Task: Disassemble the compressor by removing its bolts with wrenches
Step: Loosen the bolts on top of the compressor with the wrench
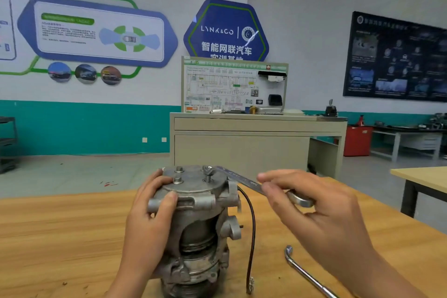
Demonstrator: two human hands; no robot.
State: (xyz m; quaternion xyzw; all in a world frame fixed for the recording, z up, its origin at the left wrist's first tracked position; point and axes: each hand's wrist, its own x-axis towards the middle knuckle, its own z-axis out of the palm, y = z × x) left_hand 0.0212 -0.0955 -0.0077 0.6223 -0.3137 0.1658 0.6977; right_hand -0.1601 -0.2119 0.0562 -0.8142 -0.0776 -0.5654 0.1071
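Left fingers: the left hand (pixel 150 203) clasps the top housing of the compressor (pixel 196 225). The thumb presses a front lug and the other fingers curl round the far left side, probably as a brace against the turning force.
Right fingers: the right hand (pixel 314 203) pinches the near end of the flat wrench (pixel 242 180) between thumb and forefinger, with the ring end showing at the palm. Holding it that far out would give leverage.
Wrench head: it reaches up-left to a raised bolt (pixel 208 172) on the top plate. How fully it is seated cannot be told.
Compressor: lower centre of the frame, upright on the bench (pixel 60 237), so the bolt heads face up.
Other bolts: two hex bolts (pixel 178 174) sit seated at the plate's left edge, not yet removed.
Cable: a black cable (pixel 251 225) hangs down the compressor's right side, apart from both hands.
Spare tool: an L-shaped wrench (pixel 304 271) lies on the bench at lower right, within reach.
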